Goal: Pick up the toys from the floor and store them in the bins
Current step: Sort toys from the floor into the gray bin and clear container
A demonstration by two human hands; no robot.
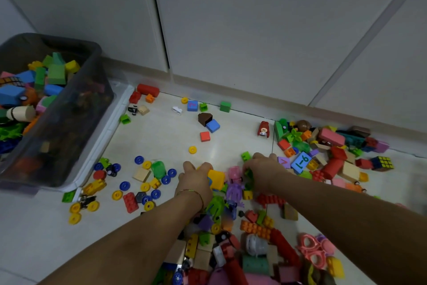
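Note:
Many colourful toy blocks, wheels and figures lie scattered over the pale tiled floor (166, 137). My left hand (196, 179) curls its fingers round a yellow block (216, 178) in the middle of the pile. Just to its right, my right hand (265, 172) grips a bunch of small green pieces (249, 175). A pink figure (234, 172) and a purple figure (234, 191) lie between the two hands. The grey translucent bin (76, 109) stands at the left, well filled with blocks.
White cabinet doors (231, 30) and a skirting board close off the far side. A dense heap of blocks (330, 150) with a Rubik's cube (382, 163) lies at the right. More toys (242, 250) pile up near me. Blue and yellow wheels (138, 183) dot the floor beside the bin.

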